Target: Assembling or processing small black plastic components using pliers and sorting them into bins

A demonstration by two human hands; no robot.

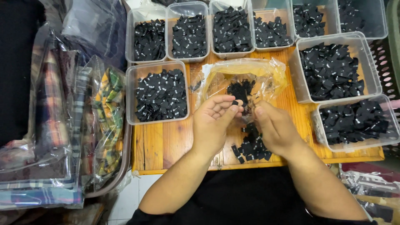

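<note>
On a small wooden slatted table point(166, 143), a person's two bare hands work over a loose heap of small black folded fabric labels point(252, 146), each tag a dark rectangle with a faint pale mark. The left hand point(214, 123) is turned palm up, its thumb and fingertips closed on one small black label point(236, 102), which sits right at the fingertips, above the heap. The right hand point(275, 127) lies just beside it, back to the camera, fingers curled downward; whether it holds anything cannot be told, since the fingertips are hidden. The heap rests on the table directly below and between both hands, partly covered by the right palm.

Just beyond the fingers lies a crumpled clear plastic bag with a yellowish tint point(243, 77), its mouth open, with more black labels point(241, 89) inside. Clear rectangular plastic tubs filled with the same black labels ring the work area: one to the left point(158, 92), a row along the far edge point(189, 31), and two at the right point(333, 68). At far left, folded plaid cloth in clear plastic wrapping point(62, 125) is stacked beside the table.
</note>
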